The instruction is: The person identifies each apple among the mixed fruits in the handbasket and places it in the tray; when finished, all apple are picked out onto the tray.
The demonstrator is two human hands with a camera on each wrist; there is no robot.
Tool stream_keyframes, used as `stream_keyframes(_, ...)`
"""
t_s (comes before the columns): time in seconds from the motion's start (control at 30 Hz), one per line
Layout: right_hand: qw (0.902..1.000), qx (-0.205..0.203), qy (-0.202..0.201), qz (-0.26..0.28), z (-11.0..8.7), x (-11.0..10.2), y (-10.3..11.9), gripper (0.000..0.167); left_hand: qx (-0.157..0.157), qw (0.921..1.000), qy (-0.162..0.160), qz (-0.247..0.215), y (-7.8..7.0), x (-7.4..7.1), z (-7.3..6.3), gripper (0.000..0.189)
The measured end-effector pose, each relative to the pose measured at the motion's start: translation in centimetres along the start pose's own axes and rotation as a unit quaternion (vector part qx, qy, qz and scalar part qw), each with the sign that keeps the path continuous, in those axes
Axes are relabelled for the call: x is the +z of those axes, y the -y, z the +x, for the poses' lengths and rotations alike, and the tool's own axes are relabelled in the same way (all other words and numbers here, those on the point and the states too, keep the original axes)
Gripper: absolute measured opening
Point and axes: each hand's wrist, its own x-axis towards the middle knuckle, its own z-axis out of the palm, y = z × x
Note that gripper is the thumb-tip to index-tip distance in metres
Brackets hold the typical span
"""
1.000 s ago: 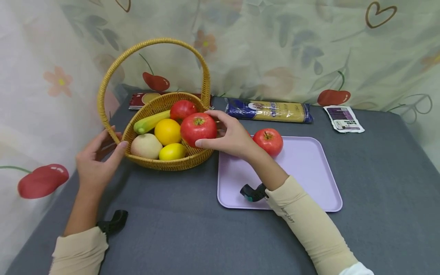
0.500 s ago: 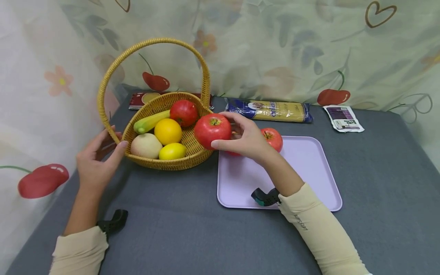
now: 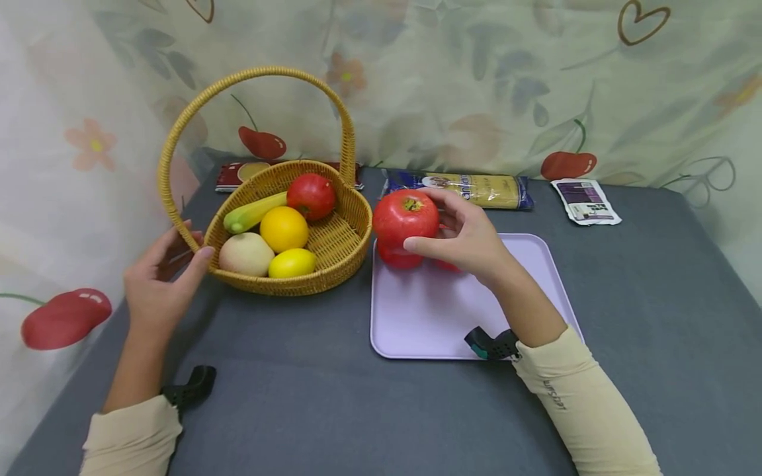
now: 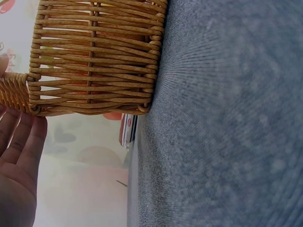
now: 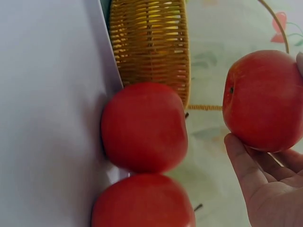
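Observation:
My left hand (image 3: pixel 157 281) pinches the foot of the handle of a wicker basket (image 3: pixel 297 284), thumb in front. In the left wrist view its fingers (image 4: pixel 28 146) lie against the woven side. Inside the basket are a red fruit (image 3: pixel 311 196), a green zucchini (image 3: pixel 253 213), an orange (image 3: pixel 284 229), a pale peach (image 3: pixel 246 254) and a lemon (image 3: pixel 292 263). My right hand (image 3: pixel 464 235) grips a red apple (image 3: pixel 407 215) above a lilac tray (image 3: pixel 428 324). Two more apples stand on the tray, side by side; the right wrist view shows a nearer apple (image 5: pixel 144 201) and a farther apple (image 5: pixel 144 127).
Behind the tray lies a pack of pasta (image 3: pixel 494 192), partly covered by my right hand. A small white and purple sachet (image 3: pixel 586 201) is at the back right. Behind the basket lies a dark red packet (image 3: pixel 229 177). A patterned curtain (image 3: pixel 417 86) closes off the back.
My right hand has carried the apple out from over the basket, rightward to above the tray. My left hand keeps its hold on the handle. The head view has shifted slightly.

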Motion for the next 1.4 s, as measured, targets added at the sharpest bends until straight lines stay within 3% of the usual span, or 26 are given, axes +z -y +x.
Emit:
stream_keyframes(0.63,0.9952,0.004,-0.092,-0.033,-1.9,-6.1,-0.4,0.066,-0.01,0.9999,-0.001,-0.001,0.2,-0.1,-0.1,0.045)
stream_keyframes(0.8,0.992,0.023,-0.108,-0.061,-2.4,-8.1,-0.4,0.065,-0.012,0.9999,-0.001,-0.005,0.3,0.0,0.0,0.046)
stream_keyframes(1.0,0.981,0.09,-0.135,-0.106,-2.7,-10.7,-1.4,0.069,-0.013,0.9999,-0.002,-0.008,0.2,-0.2,0.0,0.046)
stream_keyframes(1.13,0.97,0.136,-0.128,-0.156,-2.8,-11.8,-2.2,0.08,-0.009,0.9998,-0.001,-0.019,0.1,-0.2,0.0,0.045)
stream_keyframes(1.4,0.959,0.183,-0.062,-0.207,-2.6,-12.9,-4.2,0.081,-0.01,0.9998,0.002,-0.015,0.0,-0.1,0.1,0.045)
